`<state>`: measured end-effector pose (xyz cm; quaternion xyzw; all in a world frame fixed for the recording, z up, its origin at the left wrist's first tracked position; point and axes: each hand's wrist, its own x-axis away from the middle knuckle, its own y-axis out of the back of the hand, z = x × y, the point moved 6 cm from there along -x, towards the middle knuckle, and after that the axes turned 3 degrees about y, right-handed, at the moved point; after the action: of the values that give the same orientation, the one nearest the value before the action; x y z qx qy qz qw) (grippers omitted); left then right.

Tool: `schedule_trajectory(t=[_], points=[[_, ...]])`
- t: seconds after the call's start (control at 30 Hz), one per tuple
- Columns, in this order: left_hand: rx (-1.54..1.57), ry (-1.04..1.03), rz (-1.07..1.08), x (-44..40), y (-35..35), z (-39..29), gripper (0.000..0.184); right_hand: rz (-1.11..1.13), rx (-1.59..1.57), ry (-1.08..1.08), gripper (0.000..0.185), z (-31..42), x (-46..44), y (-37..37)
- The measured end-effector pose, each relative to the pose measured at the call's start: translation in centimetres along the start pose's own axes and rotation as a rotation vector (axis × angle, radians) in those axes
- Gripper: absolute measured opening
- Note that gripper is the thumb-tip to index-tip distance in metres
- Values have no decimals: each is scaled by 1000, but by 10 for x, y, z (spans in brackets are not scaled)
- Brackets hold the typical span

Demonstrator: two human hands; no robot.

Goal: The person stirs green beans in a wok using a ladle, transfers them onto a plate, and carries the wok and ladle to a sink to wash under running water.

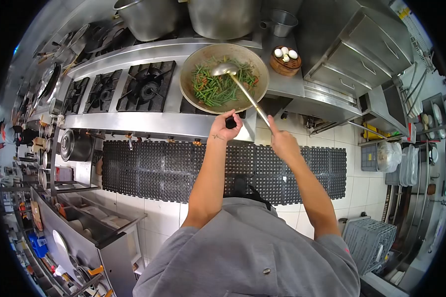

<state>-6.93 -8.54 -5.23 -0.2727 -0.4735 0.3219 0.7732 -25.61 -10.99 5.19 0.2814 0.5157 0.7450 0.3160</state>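
A wide wok (187, 83) sits on the stove, tilted slightly toward me, with cut green beans (212, 91) and small orange-red pieces in it. My left hand (226, 127) is closed at the wok's near rim, fingers curled around a dark part that looks like its handle. In my right hand (284, 142) is the long handle of a metal ladle (247, 92). The ladle's bowl rests among the beans, near the middle of the wok, its rounded back facing up.
Black gas burners (148, 88) lie left of the wok. Large steel pots (224, 20) stand behind it. At right are a round wooden steamer (286, 65) bearing several white eggs and a metal pot (282, 24). A black rubber mat (148, 168) covers the floor.
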Motion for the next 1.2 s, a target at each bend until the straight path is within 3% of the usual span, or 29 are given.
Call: schedule_trajectory(t=[0.1, 0.2, 0.3, 0.37, 0.4, 0.47, 0.53, 0.63, 0.7, 0.77, 0.93, 1.0, 1.03, 1.1, 1.13, 1.2], points=[[-5, -2, -38, 0, -2, -1, 15, 86, 83, 11, 66, -6, 21, 4], [-59, 35, 103, -7, 2, -3, 14, 118, 47, 3, 64, -28, 44, 22], [-128, 48, 176, -3, 13, 10, 14, 51, -183, -42, 61, -43, 56, 29], [-116, -169, -24, 37, 26, 27, 16, -4, -364, -54, 59, -44, 56, 50], [-167, 29, 90, 54, 35, 44, 14, 41, -472, -97, 59, -42, 62, 59], [-77, -14, 75, 39, 2, 31, 12, 72, -544, -140, 59, -30, 46, 71], [52, -35, 30, 43, 42, 51, 9, 118, -690, -237, 57, -22, 52, 59], [-231, -129, 111, 74, 66, 70, 9, 168, -707, -208, 54, -20, 76, 65], [-175, -123, 68, 81, 69, 69, 9, 224, -655, -204, 50, -26, 73, 51], [-56, -106, 10, 79, 58, 70, 7, 10, -328, 49, 48, -31, 59, 33], [-278, -321, -62, 81, 59, 71, 9, -39, 54, 86, 38, -12, 31, -6], [-363, -381, -95, 83, 65, 80, 10, 355, -825, -365, 28, 5, 58, -34], [-465, -429, -128, 87, 68, 82, 11, 392, -1070, -341, 21, 38, 70, -21], [-456, -437, -140, 97, 64, 86, 12, 475, -1404, -428, 19, 70, 82, -8], [-414, -419, -137, 104, 64, 87, 12, 482, -1399, -434, 19, 75, 84, 4], [-361, -417, -117, 122, 61, 86, 10, 579, -1761, -647, 27, 88, 84, 21]])
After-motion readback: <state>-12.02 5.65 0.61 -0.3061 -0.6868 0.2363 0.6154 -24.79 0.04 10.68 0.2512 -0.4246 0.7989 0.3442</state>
